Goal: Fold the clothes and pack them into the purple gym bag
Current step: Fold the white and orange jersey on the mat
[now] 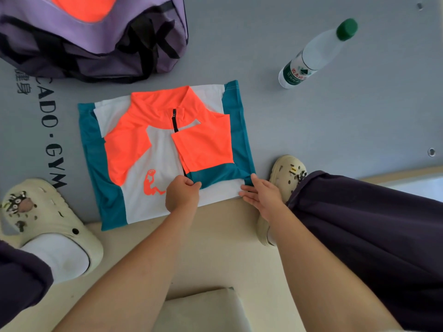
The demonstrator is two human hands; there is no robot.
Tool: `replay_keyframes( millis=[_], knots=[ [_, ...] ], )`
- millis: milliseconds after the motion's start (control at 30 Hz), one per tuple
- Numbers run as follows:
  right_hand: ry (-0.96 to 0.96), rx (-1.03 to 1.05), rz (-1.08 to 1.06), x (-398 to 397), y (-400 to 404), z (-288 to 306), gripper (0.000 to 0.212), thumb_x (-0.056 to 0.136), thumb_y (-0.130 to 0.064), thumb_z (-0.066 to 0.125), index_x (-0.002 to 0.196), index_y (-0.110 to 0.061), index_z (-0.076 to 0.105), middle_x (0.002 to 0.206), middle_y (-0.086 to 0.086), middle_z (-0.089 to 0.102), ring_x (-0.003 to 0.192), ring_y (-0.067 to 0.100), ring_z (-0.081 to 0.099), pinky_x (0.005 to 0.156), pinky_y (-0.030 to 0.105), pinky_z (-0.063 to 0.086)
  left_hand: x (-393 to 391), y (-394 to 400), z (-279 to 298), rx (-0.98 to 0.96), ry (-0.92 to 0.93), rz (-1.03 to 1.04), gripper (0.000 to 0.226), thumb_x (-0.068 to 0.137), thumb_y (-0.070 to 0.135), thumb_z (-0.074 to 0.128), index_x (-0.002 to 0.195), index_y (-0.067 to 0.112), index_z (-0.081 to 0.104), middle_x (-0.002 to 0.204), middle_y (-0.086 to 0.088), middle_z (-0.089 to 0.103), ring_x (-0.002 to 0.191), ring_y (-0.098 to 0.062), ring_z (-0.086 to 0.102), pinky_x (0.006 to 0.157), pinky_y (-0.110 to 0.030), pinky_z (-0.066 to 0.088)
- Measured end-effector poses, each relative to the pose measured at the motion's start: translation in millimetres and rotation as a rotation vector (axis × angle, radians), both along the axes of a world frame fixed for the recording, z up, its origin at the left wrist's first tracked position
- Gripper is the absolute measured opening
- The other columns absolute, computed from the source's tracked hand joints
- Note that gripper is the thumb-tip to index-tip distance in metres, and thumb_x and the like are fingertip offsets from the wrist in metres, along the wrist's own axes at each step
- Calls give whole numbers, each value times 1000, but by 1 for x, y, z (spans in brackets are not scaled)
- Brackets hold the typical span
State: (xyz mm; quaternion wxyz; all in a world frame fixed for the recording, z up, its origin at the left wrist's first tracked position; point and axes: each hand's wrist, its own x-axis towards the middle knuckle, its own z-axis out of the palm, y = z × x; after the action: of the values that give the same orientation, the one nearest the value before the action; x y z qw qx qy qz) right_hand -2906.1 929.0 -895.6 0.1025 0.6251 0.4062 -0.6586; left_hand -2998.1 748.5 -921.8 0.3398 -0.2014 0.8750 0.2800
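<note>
Purple fabric marks the gym bag (91, 44) at the far left, its top open, with something orange showing inside and black straps hanging down its near side. It sits on a grey floor mat (335, 116) printed with dark lettering. Just nearer than the bag, but apart from it, lies the jersey (153, 154), spread flat: white body, teal side panels, orange shoulders and collar, a short black zip and a small orange figure on the chest. Its right side is folded in over the front, and its near hem hangs past the mat edge onto pale flooring. A cream clog (48, 224) stands close to the jersey's left edge. The left hand (183, 195) has its grip pinched on the folded teal sleeve edge, near the middle of the hem. The right hand (261, 192) lies flat, fingers straight, touching the jersey's right corner. Another clog (285, 176) crowds that corner. Farther right, a green-capped water bottle (314, 56) lies well apart, with bare mat around it.
</note>
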Motion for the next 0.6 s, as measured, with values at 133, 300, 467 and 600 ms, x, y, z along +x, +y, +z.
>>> replay_keyframes(
  millis=[133, 300, 467, 600],
  knots=[
    [-21, 22, -28, -1, -1, -2, 15, 94, -18, 63, 103, -6, 62, 96, 16, 73, 80, 26, 72, 73, 31, 60, -3, -3, -4, 37, 5, -15, 20, 83, 30, 71, 74, 19, 57, 68, 8, 58, 71, -21, 58, 60, -28, 38],
    [-60, 62, -91, -4, -1, -7, 6, 94, -10, 63, 99, -8, 64, 93, 15, 72, 75, 24, 71, 75, 32, 60, -6, -27, -10, 150, 0, 25, 22, 80, 27, 74, 70, 21, 55, 67, 8, 59, 67, -17, 56, 60, -27, 39],
    [-202, 181, 4, -7, -1, -13, 11, 95, -8, 58, 95, -15, 67, 77, 6, 66, 58, 16, 58, 54, 27, 54, -18, -34, -9, 131, -72, -42, 17, 83, 26, 70, 76, 19, 56, 71, 8, 57, 70, -16, 55, 56, -26, 37],
    [-245, 332, 188, -11, 8, -16, 14, 90, -18, 57, 79, -13, 64, 65, 0, 52, 56, 14, 42, 50, 26, 34, -29, -23, -1, 97, -51, -44, 23, 79, 35, 65, 68, 20, 51, 63, 5, 54, 60, -15, 51, 52, -28, 34]
  ],
)
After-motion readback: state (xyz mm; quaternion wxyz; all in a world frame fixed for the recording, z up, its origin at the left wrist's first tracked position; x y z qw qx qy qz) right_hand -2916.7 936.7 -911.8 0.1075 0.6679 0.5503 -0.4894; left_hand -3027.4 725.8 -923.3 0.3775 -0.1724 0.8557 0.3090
